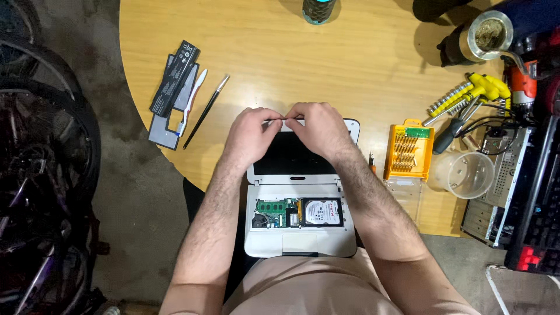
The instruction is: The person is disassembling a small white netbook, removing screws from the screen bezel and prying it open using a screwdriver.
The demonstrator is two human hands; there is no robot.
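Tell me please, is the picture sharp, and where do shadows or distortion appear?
Head view: sharp on the left hand, right hand and opened laptop; the table edge curves from wide-angle distortion; the bicycle wheel sits in deep shadow.

A black battery [174,78], a white-handled tool [193,100] and a thin brush [207,110] lie at the table's [361,58] left edge. To the right sit an orange bit case [409,150], yellow hex keys [472,93], a clear plastic cup [465,173] and a metal cup [489,36].

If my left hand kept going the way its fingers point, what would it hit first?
The left hand points right, so it would first meet the right hand, whose fingertips are already almost against it over the white opened laptop.
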